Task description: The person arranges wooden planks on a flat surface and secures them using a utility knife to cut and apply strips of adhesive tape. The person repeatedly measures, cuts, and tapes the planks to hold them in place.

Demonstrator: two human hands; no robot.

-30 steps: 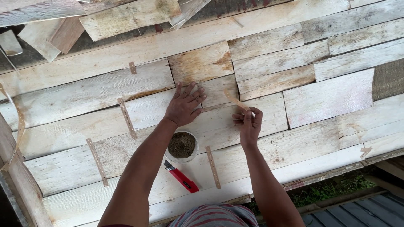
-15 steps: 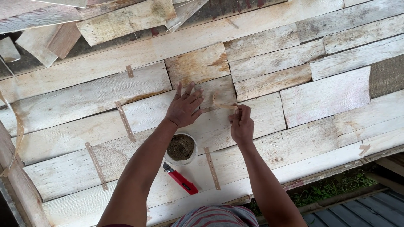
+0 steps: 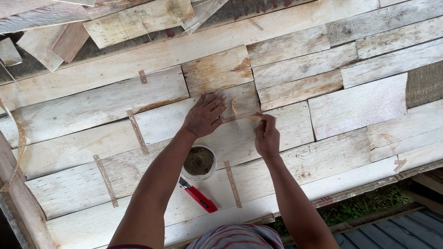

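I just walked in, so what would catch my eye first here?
Two bare hands in the middle: the left hand lies flat on the pale weathered wooden boards, and the right hand pinches a thin tan strip. Nearer the person sit a small white cup of dark bits and a red-handled tool.

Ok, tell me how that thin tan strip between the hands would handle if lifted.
The thin strip is probably floppy: its free end curls up off the plank beside the left hand. It looks light, being narrow and flat like the strips already fixed. The right hand pinches one end, so it likely needs holding flat.
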